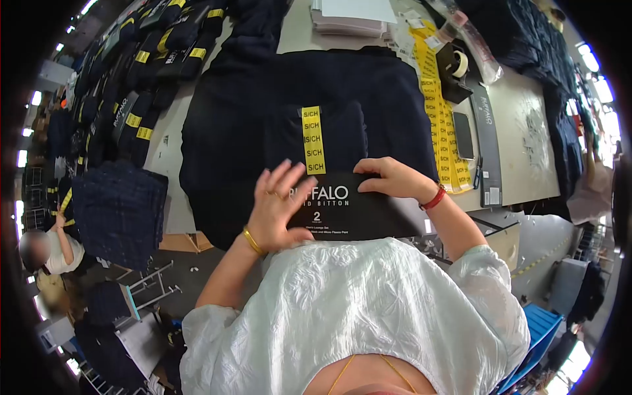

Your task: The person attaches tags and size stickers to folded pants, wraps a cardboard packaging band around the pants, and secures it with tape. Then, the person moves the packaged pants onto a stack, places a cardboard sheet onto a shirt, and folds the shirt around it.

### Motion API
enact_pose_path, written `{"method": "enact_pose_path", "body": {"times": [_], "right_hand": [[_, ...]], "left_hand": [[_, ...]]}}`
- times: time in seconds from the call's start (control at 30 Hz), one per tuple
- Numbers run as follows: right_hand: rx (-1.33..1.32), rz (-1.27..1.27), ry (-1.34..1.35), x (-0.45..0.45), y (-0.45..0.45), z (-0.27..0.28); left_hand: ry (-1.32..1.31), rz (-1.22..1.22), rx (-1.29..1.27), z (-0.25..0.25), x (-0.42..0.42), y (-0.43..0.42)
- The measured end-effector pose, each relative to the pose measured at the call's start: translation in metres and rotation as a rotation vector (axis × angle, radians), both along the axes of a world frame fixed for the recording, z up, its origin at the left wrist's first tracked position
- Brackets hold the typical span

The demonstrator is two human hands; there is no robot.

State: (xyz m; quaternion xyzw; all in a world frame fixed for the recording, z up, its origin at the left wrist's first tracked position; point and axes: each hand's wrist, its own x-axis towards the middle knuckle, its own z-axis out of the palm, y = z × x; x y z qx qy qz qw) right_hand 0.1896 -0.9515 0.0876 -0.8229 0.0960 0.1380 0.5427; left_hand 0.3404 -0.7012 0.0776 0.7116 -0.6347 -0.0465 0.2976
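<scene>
A dark navy garment [237, 125] lies spread in front of me, with a smaller folded navy piece on its middle. A yellow S/CH label strip [313, 138] runs down that folded piece. Over the near edge is a black printed card band [375, 214] reading BUFFALO. My left hand [282, 204] is over the band's left part, its fingers spread and holding nothing; whether it touches the card I cannot tell. At the band's upper edge, my right hand [394, 179] has its fingers bent and thumb drawn in, closed on the card.
Packed navy garments with yellow labels [141, 57] pile up at left, beside a folded checked stack [122, 207]. To the right are yellow label sheets [434, 105], a tape dispenser [456, 72], a phone [463, 135] and another card band [486, 131]. Papers [352, 16] lie at the back.
</scene>
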Motion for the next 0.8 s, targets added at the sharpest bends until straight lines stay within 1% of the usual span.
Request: {"method": "enact_pose_path", "body": {"times": [0.03,0.1,0.13,0.27,0.33,0.37,0.43,0.57,0.8], "right_hand": [[-0.012,0.026,-0.005,0.001,-0.002,0.004],[-0.040,0.077,-0.017,0.003,-0.006,0.013],[-0.040,0.083,-0.016,0.003,-0.006,0.019],[-0.567,0.129,-0.093,0.003,0.003,0.039],[-0.859,0.055,-0.037,0.012,0.009,0.033],[-0.858,0.053,-0.032,0.021,0.010,0.025],[-0.920,-0.065,0.058,0.041,0.005,0.004],[-0.905,-0.084,0.027,0.063,-0.006,-0.030],[-0.880,-0.121,0.013,0.073,-0.015,-0.040]], "left_hand": [[0.002,0.006,0.002,-0.008,0.009,0.001],[-0.374,0.206,0.100,-0.018,0.023,0.001],[-0.373,0.212,0.101,-0.017,0.026,0.000],[0.229,0.314,0.415,-0.001,0.039,-0.006],[-0.062,0.349,0.198,0.003,0.046,-0.018],[-0.060,0.345,0.199,0.001,0.052,-0.025],[-0.190,0.439,0.361,-0.005,0.065,-0.040],[-0.226,0.469,0.419,-0.039,0.083,-0.059],[-0.176,0.501,0.474,-0.049,0.092,-0.067]]}}
